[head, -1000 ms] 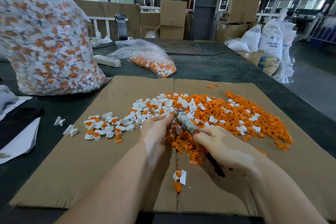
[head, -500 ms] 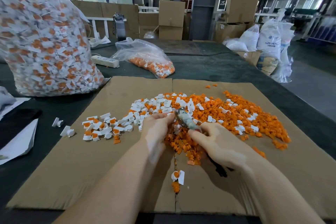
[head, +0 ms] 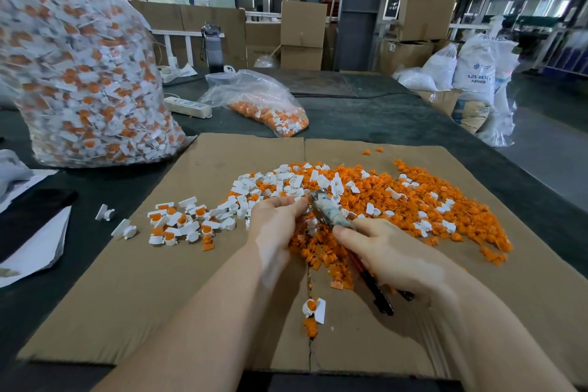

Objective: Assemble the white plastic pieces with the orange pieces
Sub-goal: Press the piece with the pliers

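A heap of loose orange pieces (head: 423, 207) mixed with white plastic pieces (head: 273, 183) lies on a cardboard sheet (head: 178, 289). To its left sits a small group of joined white-and-orange pieces (head: 178, 219). My right hand (head: 391, 256) grips a pair of pliers (head: 331, 212) whose dark handles stick out behind the palm. My left hand (head: 276, 221) pinches a small piece at the pliers' jaws; the piece is mostly hidden by my fingers. One joined piece (head: 313, 309) lies near the front of the cardboard.
A big clear bag of joined pieces (head: 79, 73) stands at the left. A smaller bag (head: 264, 105) and a power strip (head: 187, 106) lie behind the cardboard. Papers and a dark flat object (head: 28, 219) lie far left. Boxes and sacks stand beyond the dark table.
Both hands and the pliers have shifted slightly away from me over the heap; the grips look the same.
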